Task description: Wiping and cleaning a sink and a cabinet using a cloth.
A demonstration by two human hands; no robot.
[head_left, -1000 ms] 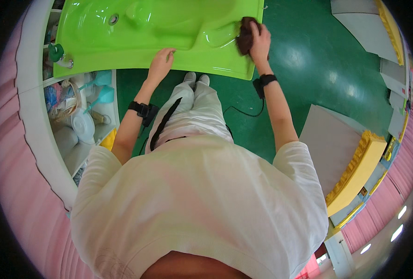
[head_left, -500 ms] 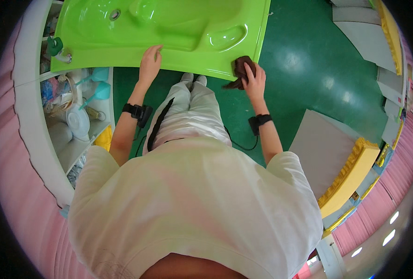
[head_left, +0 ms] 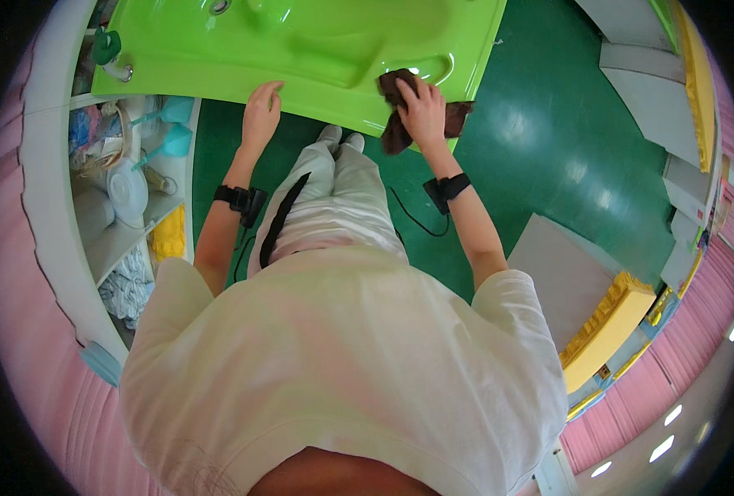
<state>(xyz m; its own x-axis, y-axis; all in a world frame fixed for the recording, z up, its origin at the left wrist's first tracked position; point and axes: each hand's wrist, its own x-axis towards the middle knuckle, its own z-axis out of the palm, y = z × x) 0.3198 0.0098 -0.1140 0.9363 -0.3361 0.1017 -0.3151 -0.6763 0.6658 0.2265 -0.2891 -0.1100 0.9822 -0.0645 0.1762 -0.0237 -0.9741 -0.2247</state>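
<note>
A glossy lime-green tub [head_left: 218,78] with moulded hollows spans the top of the view. My right hand [head_left: 423,114] lies over a dark brown cloth [head_left: 395,136], pressing it on the tub's near right corner. Parts of the cloth stick out on both sides of the hand and hang past the rim. At the tub's near edge, left of the middle, my left hand [head_left: 261,117] has its thumb apart from loosely bent fingers and holds nothing. Whether its fingertips touch the rim, I cannot tell.
A tap with a green top [head_left: 107,51] stands at the tub's left end. Open white shelves [head_left: 123,240] on the left hold turquoise scoops, a white container and bags. On the right are a grey panel [head_left: 553,269] with yellow padding [head_left: 607,331] and a green floor [head_left: 540,149].
My right hand has moved up and left onto the tub's corner, and the cloth is spread wider beneath it. The left hand stays near the rim. The whole view has shifted slightly.
</note>
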